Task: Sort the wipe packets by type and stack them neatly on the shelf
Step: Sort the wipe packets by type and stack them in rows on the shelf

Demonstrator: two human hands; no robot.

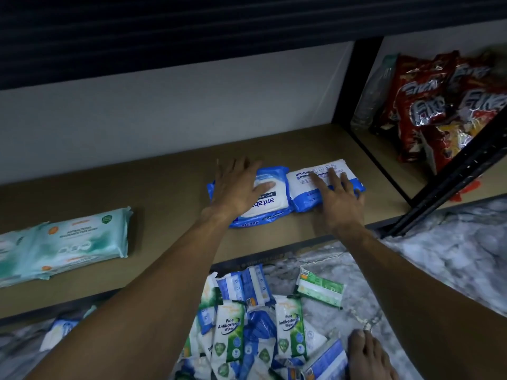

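Note:
Two blue-and-white antabax wipe packets lie side by side on the brown shelf board (164,174). My left hand (236,187) rests flat, fingers spread, on the left antabax stack (270,204). My right hand (336,196) lies with straight fingers on the right antabax packet (304,182). A stack of pale green antibacterial packets (68,245) sits at the shelf's left end. On the marble floor below, a loose pile of mixed packets (260,325) holds green Pine Antibacterial packets and blue ones.
A black shelf upright (354,86) separates this bay from the right bay, which holds red snack bags (439,105). A green-and-white packet (321,289) lies apart on the floor. A bare foot (367,355) stands by the pile.

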